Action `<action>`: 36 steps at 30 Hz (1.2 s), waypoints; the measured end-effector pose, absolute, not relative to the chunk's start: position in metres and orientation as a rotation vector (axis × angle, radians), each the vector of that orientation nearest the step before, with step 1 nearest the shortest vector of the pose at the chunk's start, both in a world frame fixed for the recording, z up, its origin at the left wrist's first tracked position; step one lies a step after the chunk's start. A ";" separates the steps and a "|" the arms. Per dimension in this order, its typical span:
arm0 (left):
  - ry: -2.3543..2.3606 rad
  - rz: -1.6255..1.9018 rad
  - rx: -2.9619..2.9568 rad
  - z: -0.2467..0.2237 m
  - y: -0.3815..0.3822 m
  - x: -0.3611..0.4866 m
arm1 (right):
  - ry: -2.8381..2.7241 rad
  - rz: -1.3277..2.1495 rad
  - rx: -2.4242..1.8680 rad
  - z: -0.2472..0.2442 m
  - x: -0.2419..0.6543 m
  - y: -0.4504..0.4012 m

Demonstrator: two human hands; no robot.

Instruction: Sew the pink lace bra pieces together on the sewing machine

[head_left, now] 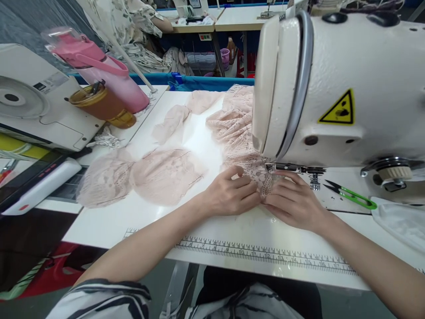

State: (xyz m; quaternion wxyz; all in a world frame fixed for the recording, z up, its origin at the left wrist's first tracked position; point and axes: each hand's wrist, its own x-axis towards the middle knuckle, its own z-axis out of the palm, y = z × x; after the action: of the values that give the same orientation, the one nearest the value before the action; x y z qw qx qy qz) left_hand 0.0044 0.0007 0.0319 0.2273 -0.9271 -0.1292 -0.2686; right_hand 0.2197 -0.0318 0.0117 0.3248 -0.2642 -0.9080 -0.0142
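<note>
"So, any legible text?"

"Ruler scale (265,256) along nr edge of white table (219,226): nos. incl. 12, 13, 15, 16. Sewing mach. (372,71) bears yellow warning triangle (338,108) w/ black hand pictogram. Label (51,83) on the L-side mach. (23,62): too small to read."

"Fabric?"

"Pale pink lace (235,122), openwork pattern, gathered in soft folds. Lies on table, partly hidden behind mach. head; nr end at presser foot (268,167), betw. both hands. Two rounded pink pieces (166,177) to the L, approx. flat, sheer, w/ dark thread along some edges. Further sheer pink cloth (172,123) beyond them, crumpled."

"State of fingers?"

"L hand (234,192): curled, narrow, holding lace edge. R hand (295,199): bent over lace, index stretched twd presser foot; can't tell if pinching or just pressing. Green-handled snips (357,197) lie near R hand, on its R."

"Containers?"

"Amber cup (94,106), small dark + metallic items poking from top, can't ID. Pink bottle (116,84) just beside it, clear cap, carry strap; contents can't tell. Bkgd: purple basket (225,56); bottle of brown liquid (231,48) next to it."
</note>
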 end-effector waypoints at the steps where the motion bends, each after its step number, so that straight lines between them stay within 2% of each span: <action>1: -0.343 -0.748 -2.552 0.032 0.000 0.005 | -2.370 -0.045 -0.677 0.013 0.219 -0.032; 8: -0.266 -0.827 -2.580 0.036 -0.004 0.006 | -2.337 -0.050 -0.666 0.014 0.222 -0.034; 17: -0.162 -0.655 -2.764 0.031 -0.004 0.001 | -2.460 -0.003 -0.661 0.008 0.228 -0.037; 27: -0.668 -0.439 -3.037 0.014 0.000 0.001 | -2.417 -0.134 -0.700 0.008 0.223 -0.040; 36: -0.703 -0.355 -3.013 0.013 -0.003 0.003 | -2.438 -0.204 -0.737 0.002 0.225 -0.040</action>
State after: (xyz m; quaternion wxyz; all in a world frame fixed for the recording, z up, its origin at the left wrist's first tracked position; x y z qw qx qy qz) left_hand 0.0032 -0.0026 0.0127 0.0137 -0.9674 -0.2258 -0.1138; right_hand 0.2253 -0.0404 0.0022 0.2892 -0.2761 -0.9134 -0.0764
